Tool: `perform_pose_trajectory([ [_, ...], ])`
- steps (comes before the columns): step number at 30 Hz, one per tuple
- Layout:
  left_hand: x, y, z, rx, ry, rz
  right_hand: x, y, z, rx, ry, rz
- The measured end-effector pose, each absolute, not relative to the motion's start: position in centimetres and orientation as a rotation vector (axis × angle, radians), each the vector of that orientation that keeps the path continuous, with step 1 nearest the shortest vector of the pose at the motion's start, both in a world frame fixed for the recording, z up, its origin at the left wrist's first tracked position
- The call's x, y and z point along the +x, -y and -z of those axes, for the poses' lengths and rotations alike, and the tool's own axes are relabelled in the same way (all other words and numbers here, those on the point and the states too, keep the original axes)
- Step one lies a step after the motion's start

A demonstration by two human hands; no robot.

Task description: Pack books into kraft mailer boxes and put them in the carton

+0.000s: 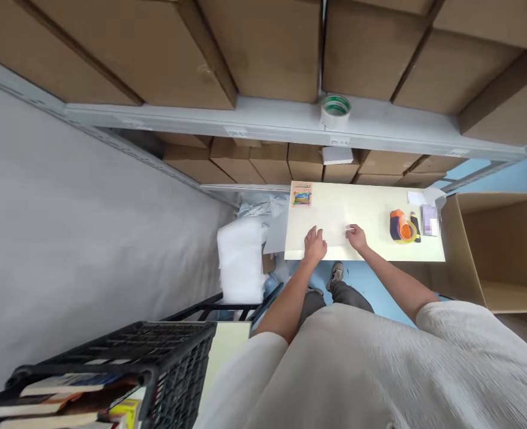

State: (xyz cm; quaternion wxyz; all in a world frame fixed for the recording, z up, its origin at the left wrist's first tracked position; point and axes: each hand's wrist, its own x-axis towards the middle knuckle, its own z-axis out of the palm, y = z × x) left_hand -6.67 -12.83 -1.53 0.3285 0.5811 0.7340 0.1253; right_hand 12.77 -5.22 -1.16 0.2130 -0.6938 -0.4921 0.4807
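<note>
A thin, whitish translucent sheet lies flat on the pale yellow table top in front of me. My left hand rests on the sheet's near left part, fingers apart and pointing away from me. At the sheet's right edge, my right hand has thumb and fingers pinched together on it. Beyond the left hand, in the table's far left corner, is a small orange book or card with a colourful picture. An orange tape dispenser with a yellow tape roll sits to the right of my right hand.
Beside the dispenser are a black-handled tool and a purple-and-white packet. A large open carton stands right. White foam sheets are stacked left; a black crate of books is nearer. Boxed shelves hold a tape roll.
</note>
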Motion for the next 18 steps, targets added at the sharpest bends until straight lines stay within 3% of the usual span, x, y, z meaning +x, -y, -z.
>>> perform_pose_trajectory([
  [10,-3.4,11.3,3.0,1.565,-1.946,-0.031,20.0,5.3,2.8,-2.024,1.787,-1.193],
  [14,-3.3,11.4,3.6,1.560,-1.886,0.039,19.9,5.7,2.5,-1.816,2.201,-0.893],
  [18,-3.8,11.9,3.9,1.648,-1.808,0.072,18.8,6.4,2.5,-1.607,2.632,-0.929],
])
